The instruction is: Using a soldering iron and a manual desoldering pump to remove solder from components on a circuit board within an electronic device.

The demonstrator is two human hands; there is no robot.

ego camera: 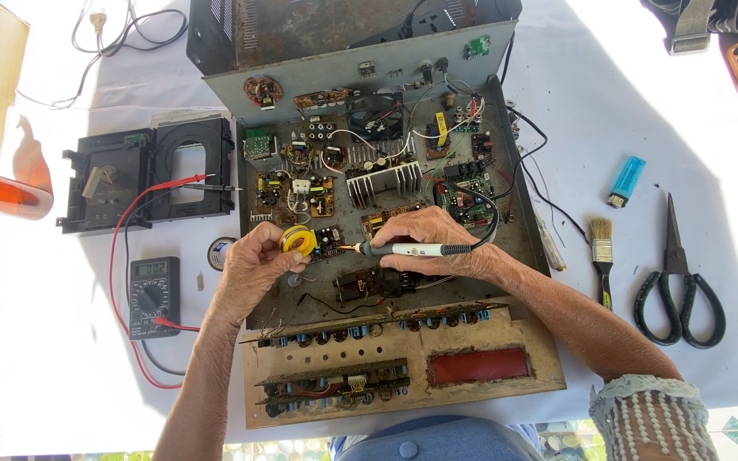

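Chassis: the open grey metal amplifier case (518, 230) lies before me, dusty, crowded with circuit boards and a finned heat sink (383, 180).
Right hand: my right hand (429, 239) wraps the soldering iron (403, 249), its tip on a board mid-chassis.
Left hand: my left hand (254, 265) pinches a yellow solder spool (298, 240) beside the tip.
Hidden: the joint itself is too small to make out.

An opened amplifier chassis (386, 196) is set mid-table. A multimeter (153, 294) is placed to its left; a brush (601, 248), scissors (678, 282) and lighter (626, 181) are laid to its right.
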